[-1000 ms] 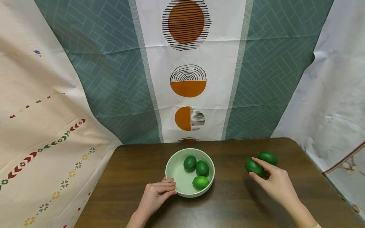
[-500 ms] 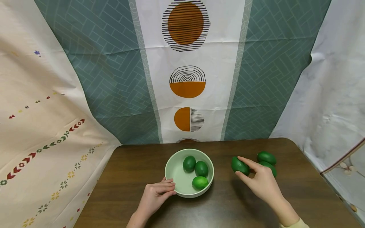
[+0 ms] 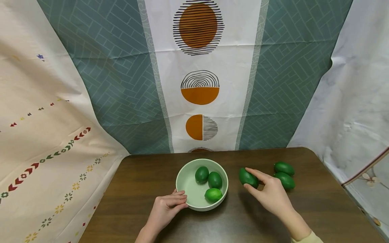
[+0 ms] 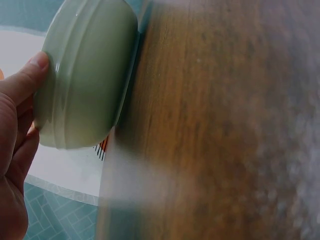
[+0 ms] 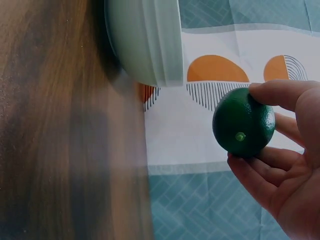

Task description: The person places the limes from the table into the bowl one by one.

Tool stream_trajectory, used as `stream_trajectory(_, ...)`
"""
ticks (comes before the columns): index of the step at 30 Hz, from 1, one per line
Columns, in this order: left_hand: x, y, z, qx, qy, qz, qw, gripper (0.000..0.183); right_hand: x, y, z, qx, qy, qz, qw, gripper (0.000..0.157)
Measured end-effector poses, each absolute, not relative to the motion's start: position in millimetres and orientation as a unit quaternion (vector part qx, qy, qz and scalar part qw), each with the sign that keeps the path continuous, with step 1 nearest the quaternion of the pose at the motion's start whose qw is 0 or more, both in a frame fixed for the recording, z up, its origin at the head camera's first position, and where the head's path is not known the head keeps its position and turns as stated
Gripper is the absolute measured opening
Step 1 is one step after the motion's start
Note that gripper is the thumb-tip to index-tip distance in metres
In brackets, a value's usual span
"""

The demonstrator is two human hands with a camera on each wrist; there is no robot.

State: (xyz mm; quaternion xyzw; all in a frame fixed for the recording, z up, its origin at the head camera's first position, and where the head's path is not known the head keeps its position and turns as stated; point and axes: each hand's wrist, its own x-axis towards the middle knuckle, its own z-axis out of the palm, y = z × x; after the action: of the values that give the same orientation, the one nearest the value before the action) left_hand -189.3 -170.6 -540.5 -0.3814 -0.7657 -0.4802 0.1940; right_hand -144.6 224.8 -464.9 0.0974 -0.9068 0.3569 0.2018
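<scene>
A pale green bowl (image 3: 188, 190) stands on the table, two dark green limes (image 3: 202, 174) and one brighter lime (image 3: 213, 194) inside it. My left hand (image 3: 165, 209) pinches the bowl's near left rim, thumb and fingers on either side; in the left wrist view the thumb lies at the rim of the bowl (image 4: 90, 75). To the right of the bowl, my right hand (image 3: 268, 194) holds a dark green lime (image 3: 248, 178) between thumb and fingertips. The right wrist view shows this lime (image 5: 242, 122) raised above the tabletop, its pale stem end facing the camera.
Two more dark green limes (image 3: 284, 168) lie together on the table at the right, beyond my right hand. The brown wooden table (image 3: 146, 172) ends at the back against a patterned hanging cloth (image 3: 200, 131). Other cloths hang at both sides.
My right hand has lifted one dark green lime away from the other two at the right and carried it left toward the bowl. My left hand and the bowl have stayed put.
</scene>
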Motion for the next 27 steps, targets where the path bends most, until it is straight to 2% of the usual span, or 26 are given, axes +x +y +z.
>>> stream_trajectory(10,-191.2,-169.6,-543.9,-0.400,-0.754,-0.468,0.229,0.020,-142.3,222.0,-464.9,0.101,-0.907,0.351,0.210,0.054)
stream_trajectory(27,-190.3,-168.4,-542.0,-0.394,-0.754,-0.473,0.227,0.022,-143.0,216.2,-457.6,0.099,-0.889,0.395,0.212,0.054)
